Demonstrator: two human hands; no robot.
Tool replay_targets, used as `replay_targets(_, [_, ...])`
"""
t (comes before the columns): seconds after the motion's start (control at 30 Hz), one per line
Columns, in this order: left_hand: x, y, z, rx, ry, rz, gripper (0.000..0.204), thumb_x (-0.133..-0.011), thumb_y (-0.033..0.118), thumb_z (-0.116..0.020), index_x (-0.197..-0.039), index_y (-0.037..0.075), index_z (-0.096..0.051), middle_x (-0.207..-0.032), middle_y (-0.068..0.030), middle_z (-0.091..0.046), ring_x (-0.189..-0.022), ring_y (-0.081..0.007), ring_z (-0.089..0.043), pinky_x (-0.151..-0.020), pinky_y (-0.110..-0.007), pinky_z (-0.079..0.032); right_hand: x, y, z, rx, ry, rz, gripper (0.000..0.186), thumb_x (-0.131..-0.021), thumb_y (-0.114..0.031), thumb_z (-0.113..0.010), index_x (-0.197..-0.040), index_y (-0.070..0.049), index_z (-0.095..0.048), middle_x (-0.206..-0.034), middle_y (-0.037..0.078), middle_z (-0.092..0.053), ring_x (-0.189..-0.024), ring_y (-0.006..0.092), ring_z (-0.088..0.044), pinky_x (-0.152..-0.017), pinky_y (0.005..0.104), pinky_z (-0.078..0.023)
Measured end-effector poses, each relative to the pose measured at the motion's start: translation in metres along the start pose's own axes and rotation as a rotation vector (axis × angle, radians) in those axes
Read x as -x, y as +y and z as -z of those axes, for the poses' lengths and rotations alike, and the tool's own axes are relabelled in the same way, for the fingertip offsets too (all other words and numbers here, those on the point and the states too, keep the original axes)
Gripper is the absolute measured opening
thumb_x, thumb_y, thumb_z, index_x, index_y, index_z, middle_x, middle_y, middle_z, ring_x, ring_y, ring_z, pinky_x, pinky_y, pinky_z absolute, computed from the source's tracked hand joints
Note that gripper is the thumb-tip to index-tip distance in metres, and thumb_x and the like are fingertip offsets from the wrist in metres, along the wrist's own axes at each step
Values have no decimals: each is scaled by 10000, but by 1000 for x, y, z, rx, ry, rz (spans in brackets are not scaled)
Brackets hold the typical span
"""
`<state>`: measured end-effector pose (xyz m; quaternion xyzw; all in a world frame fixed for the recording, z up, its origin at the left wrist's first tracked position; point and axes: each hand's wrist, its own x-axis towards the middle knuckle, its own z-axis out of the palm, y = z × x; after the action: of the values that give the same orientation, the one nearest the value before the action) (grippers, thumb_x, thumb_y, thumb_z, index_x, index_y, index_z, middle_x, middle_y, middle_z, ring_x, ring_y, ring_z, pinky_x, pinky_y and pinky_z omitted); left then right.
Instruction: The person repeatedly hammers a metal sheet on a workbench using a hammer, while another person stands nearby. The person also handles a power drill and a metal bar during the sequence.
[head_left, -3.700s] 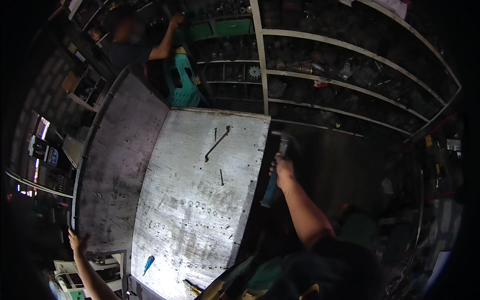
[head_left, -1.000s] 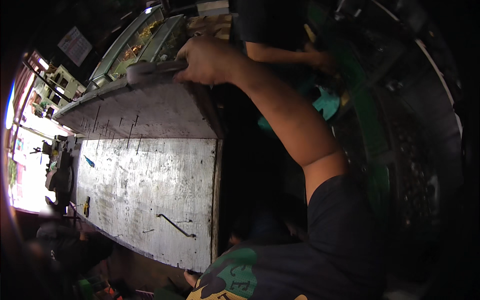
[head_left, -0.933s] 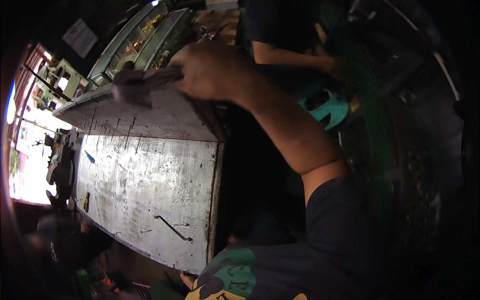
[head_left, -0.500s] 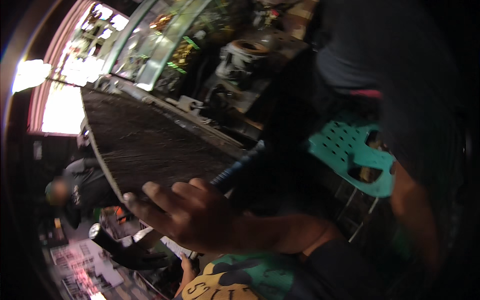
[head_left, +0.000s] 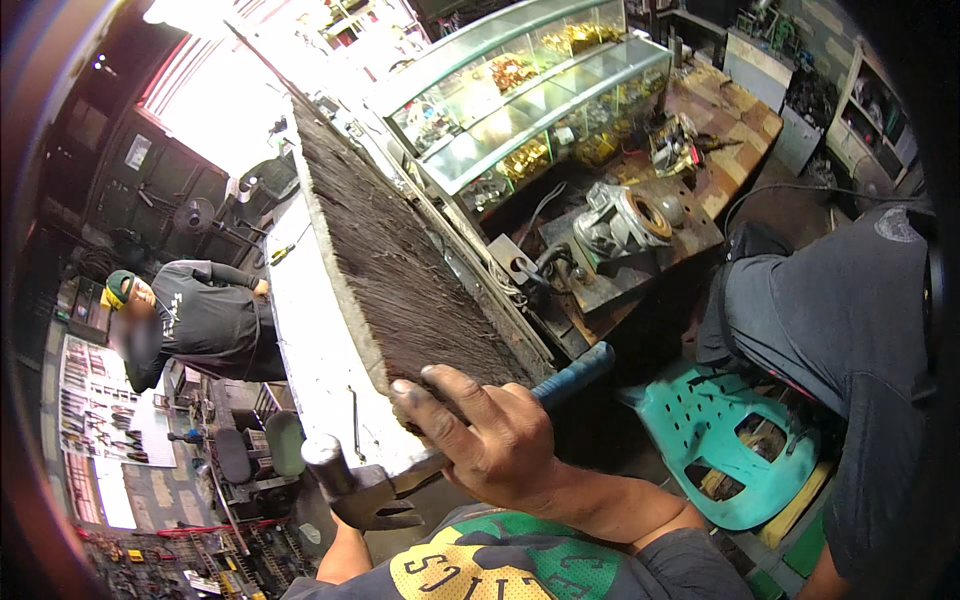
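My right hand [head_left: 500, 440] grips a hammer with a blue handle [head_left: 570, 375]; its dark claw head [head_left: 385, 505] points toward the lower left. The fingertips rest over the pale edge of a dark, rough wooden panel [head_left: 400, 270] that stands beside a white board [head_left: 320, 330]. A long bent wrench [head_left: 355, 425] and a yellow-handled tool [head_left: 282, 253] lie on the white surface. My left hand [head_left: 345, 527] is low behind the hammer head, near the board's near end, its fingers hidden.
One co-worker [head_left: 200, 320] stands left of the boards, another [head_left: 820, 310] at the right beside a teal plastic chair [head_left: 720, 440]. Glass display cases [head_left: 540, 100] and a bench [head_left: 740, 120] with a metal housing [head_left: 615, 220] lie beyond. A tool wall [head_left: 110, 400] is at far left.
My view has swung toward the bright doorway and display cases. My right hand and hammer, earlier beside the white board, then raised, are now at the panel's near edge.
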<state>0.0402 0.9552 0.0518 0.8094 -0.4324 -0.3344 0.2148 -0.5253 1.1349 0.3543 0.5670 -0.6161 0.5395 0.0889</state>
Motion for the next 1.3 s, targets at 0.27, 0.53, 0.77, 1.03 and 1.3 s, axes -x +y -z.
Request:
replay_targets(0.27, [-8,-17,10,74,64,63,691,-915,550,-820,-1231,-49,-679,-1023,-146,-739,-793,-266,-717,-655,-393,-596,2,0,1,21,-37,31,688,-763,-159,-802,-1435,-106,-662,-1279,225,-733,-709,223,-700,-627,367,-505])
replay_targets(0.53, [2,-10,10,59,32,-74,662,-984,441,-781,-1375,-57,-588,-1180,-176,-718,-950,-285,-722,-788,-406,-605,1,0,-5,41,-6,43,559,-932,-218,-746,-1472,-130,-631,-1232,231,-752,-658,193,-669,-594,358,-484])
replay_targets(0.77, [8,-2,4,191,17,-27,664,-989,448,-775,-1393,-42,-581,-1211,-162,-708,-1004,-278,-697,-855,-420,-576,3,-2,-7,32,30,23,491,-956,-254,-750,-1425,-130,-674,-1203,227,-763,-633,168,-649,-572,351,-458])
replay_targets(1.03, [4,-6,-2,53,129,-65,686,-997,488,-743,-1389,-53,-590,-1212,-205,-718,-1027,-295,-702,-894,-427,-561,2,0,-6,37,44,46,532,-931,-244,-768,-1444,-143,-669,-1207,221,-765,-628,176,-647,-585,348,-469])
replay_targets(1.3, [24,9,-3,-2,172,-85,720,-972,528,-756,-1409,-15,-576,-1176,-188,-716,-902,-312,-714,-627,-442,-588,2,3,-6,37,50,66,545,-923,-218,-754,-1457,-153,-665,-1210,214,-765,-635,183,-655,-601,354,-497])
